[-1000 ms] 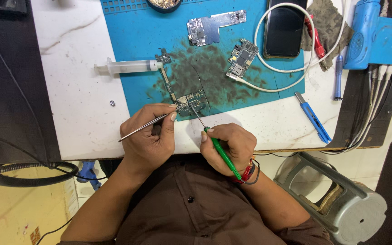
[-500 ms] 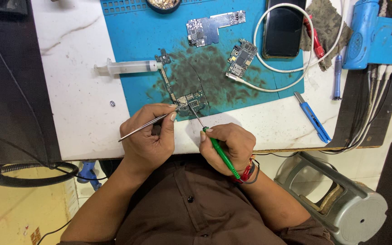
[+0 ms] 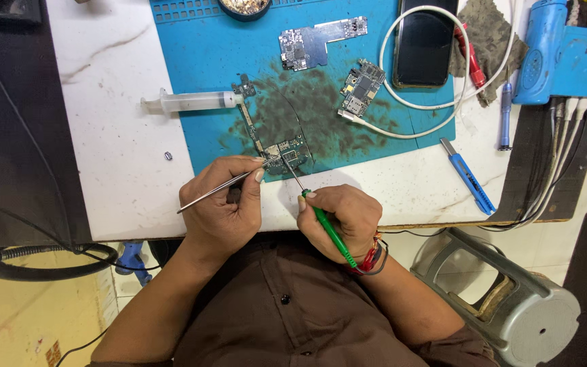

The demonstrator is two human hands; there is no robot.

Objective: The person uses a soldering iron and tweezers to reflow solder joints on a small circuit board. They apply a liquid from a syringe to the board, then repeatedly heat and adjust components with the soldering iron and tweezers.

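My left hand (image 3: pixel 222 204) pinches metal tweezers (image 3: pixel 220 185) in a narrow grip, tips pointing toward 2 o'clock onto the small circuit board (image 3: pixel 285 155), likely to pin it so it does not slide. My right hand (image 3: pixel 341 216) is closed around a green-handled soldering iron (image 3: pixel 326 224), held like a pen, its thin tip slanting toward 11 o'clock and meeting the same board just beside the tweezer tips. Both wrists rest at the near table edge, which looks like bracing for fine work.

The board lies at the 6 o'clock edge of the blue work mat (image 3: pixel 198 54), on a dark smudged patch. A long narrow flex strip (image 3: pixel 247 115) runs from it toward 11 o'clock. A syringe (image 3: pixel 188 102) lies across the mat's left border at 10 o'clock from my hands, nozzle out over the white table (image 3: pixel 110 136), within easy reach. At 12 o'clock sits a larger logic board (image 3: pixel 317 41); at 1 o'clock a second small board (image 3: pixel 360 87) with a white cable (image 3: pixel 402 132) plugged in, looping round a black phone (image 3: pixel 424 44). A blue utility knife (image 3: pixel 468 175) lies at 3 o'clock, near the table's front edge. A blue screwdriver (image 3: pixel 505 115) lies further right.

Open room: bare white table left of the mat, save for a tiny metal part (image 3: pixel 168 155); mat centre is mostly free. Right side is crowded. A grey stool (image 3: pixel 511 306) stands below right, near my elbow.
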